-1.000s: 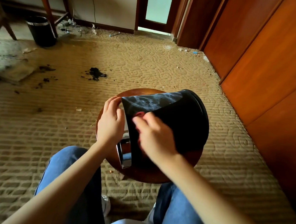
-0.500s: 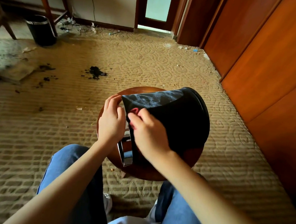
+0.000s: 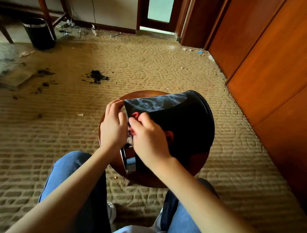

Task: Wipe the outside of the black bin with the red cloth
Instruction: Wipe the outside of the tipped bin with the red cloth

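Head view; clock positions are taken about the black bin (image 3: 185,122). At 10 o'clock, well apart and near the far wall, a second dark bin (image 3: 39,33) is seen standing upright. A dark stain (image 3: 97,77) is seen on the carpet (image 3: 38,135) between it and the work.

The left hand (image 3: 113,126) is placed at 9 o'clock, its fingers (image 3: 116,103) curled over the mouth edge of the black bin. By this hold the bin is judged to be kept from rolling, with its side wall turned up.

The black bin is laid on its side on a round wooden stool (image 3: 144,177). The chromed rim band (image 3: 130,162) is turned towards 7 o'clock and the base towards 1 o'clock, so that the outside is presented for wiping.

The red cloth (image 3: 135,115) is bunched against the wall just beside the rim; only small folds of it are shown. It is gripped by the curled fingers (image 3: 139,123) of the right hand (image 3: 150,139), by which it is pressed onto the bin. A greyish film is visible on the upper wall, so the wiping is judged to be unfinished.

At 3 o'clock, wooden wall panels (image 3: 279,70) are seen.
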The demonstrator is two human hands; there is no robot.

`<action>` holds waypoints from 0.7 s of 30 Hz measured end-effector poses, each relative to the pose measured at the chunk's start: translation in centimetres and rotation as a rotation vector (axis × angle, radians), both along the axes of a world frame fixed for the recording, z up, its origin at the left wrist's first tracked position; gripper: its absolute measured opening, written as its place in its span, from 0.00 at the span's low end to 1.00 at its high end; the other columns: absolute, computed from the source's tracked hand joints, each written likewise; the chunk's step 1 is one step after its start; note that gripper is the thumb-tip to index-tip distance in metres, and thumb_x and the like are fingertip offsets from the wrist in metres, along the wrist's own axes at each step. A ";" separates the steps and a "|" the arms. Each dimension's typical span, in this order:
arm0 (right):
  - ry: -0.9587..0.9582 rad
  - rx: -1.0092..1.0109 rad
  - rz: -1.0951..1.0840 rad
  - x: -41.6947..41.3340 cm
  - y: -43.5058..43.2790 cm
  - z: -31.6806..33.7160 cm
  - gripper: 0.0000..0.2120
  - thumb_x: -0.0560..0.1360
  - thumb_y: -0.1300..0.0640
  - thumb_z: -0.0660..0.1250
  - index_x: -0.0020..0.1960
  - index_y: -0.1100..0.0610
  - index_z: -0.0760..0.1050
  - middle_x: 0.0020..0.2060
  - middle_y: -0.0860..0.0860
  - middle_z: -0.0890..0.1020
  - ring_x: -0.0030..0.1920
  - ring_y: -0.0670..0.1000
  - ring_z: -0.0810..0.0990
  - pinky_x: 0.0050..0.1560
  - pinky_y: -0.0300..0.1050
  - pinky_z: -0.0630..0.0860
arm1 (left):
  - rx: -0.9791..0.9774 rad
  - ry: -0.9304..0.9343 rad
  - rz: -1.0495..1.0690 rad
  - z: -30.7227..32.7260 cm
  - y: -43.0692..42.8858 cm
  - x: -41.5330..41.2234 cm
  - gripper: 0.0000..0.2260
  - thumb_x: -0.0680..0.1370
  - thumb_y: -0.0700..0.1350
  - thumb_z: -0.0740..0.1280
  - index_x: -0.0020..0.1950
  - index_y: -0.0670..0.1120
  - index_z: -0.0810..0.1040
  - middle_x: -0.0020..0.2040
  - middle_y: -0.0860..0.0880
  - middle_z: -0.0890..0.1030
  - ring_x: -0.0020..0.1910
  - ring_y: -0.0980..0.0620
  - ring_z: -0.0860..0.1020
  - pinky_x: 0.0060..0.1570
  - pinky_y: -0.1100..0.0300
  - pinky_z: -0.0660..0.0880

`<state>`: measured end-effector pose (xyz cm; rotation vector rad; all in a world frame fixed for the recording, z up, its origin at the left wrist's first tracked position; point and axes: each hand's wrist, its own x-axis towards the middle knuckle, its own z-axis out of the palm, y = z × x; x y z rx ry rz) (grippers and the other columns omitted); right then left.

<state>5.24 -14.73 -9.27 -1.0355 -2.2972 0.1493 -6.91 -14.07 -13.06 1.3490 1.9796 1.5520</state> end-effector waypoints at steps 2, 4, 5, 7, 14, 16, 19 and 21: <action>-0.023 0.033 0.049 0.3 -0.1 0.5 0.17 0.71 0.62 0.56 0.52 0.60 0.81 0.39 0.58 0.77 0.34 0.60 0.77 0.29 0.48 0.75 | -0.009 0.009 -0.009 0.0 -0.1 -0.2 0.21 0.75 0.46 0.51 0.65 0.45 0.72 0.66 0.49 0.72 0.62 0.56 0.71 0.61 0.60 0.66; -0.042 -0.004 -0.084 3.7 1.9 0.7 0.17 0.74 0.56 0.55 0.54 0.54 0.81 0.41 0.55 0.78 0.37 0.59 0.78 0.31 0.46 0.71 | -0.019 0.028 -0.007 0.0 -0.2 -0.3 0.21 0.76 0.46 0.51 0.65 0.46 0.72 0.66 0.51 0.72 0.61 0.56 0.71 0.64 0.54 0.68; -0.070 -0.035 -0.201 6.2 3.5 0.6 0.15 0.75 0.55 0.57 0.55 0.51 0.80 0.44 0.54 0.78 0.40 0.59 0.79 0.34 0.46 0.70 | -0.020 0.027 -0.002 0.0 -0.2 -0.3 0.21 0.76 0.47 0.51 0.65 0.47 0.72 0.66 0.52 0.72 0.61 0.56 0.72 0.64 0.53 0.69; -0.069 -0.109 -0.428 11.0 6.3 0.8 0.13 0.77 0.58 0.60 0.57 0.48 0.78 0.50 0.53 0.76 0.45 0.60 0.78 0.40 0.49 0.73 | -0.008 0.014 0.003 -0.1 -0.3 0.0 0.21 0.76 0.48 0.51 0.66 0.47 0.72 0.66 0.52 0.72 0.61 0.57 0.72 0.64 0.55 0.69; 0.046 -0.076 -0.378 5.6 4.1 -0.1 0.14 0.72 0.66 0.64 0.56 0.59 0.79 0.50 0.57 0.76 0.45 0.62 0.78 0.44 0.52 0.76 | 0.011 0.012 -0.004 -0.5 -0.3 0.2 0.22 0.75 0.48 0.50 0.66 0.46 0.71 0.67 0.51 0.72 0.62 0.58 0.70 0.61 0.61 0.66; 0.033 -0.041 -0.172 1.7 1.2 -0.1 0.15 0.69 0.69 0.66 0.54 0.60 0.79 0.46 0.58 0.77 0.40 0.62 0.79 0.37 0.51 0.78 | 0.021 0.026 -0.008 -0.4 -0.4 0.2 0.24 0.74 0.50 0.49 0.66 0.45 0.72 0.67 0.50 0.72 0.62 0.57 0.70 0.60 0.63 0.65; 0.004 -0.005 0.004 0.0 -0.7 0.1 0.15 0.67 0.69 0.68 0.52 0.60 0.81 0.41 0.57 0.78 0.35 0.59 0.78 0.31 0.47 0.75 | 0.022 0.044 -0.024 -0.4 -0.9 0.2 0.27 0.73 0.52 0.48 0.66 0.44 0.72 0.67 0.50 0.72 0.63 0.56 0.71 0.61 0.58 0.68; 0.022 -0.064 -0.113 2.6 1.2 0.3 0.15 0.71 0.65 0.66 0.54 0.54 0.81 0.43 0.54 0.77 0.38 0.57 0.78 0.34 0.47 0.75 | 0.002 0.068 -0.024 -0.3 -1.1 0.2 0.25 0.73 0.52 0.48 0.66 0.47 0.72 0.67 0.52 0.71 0.63 0.56 0.71 0.64 0.49 0.69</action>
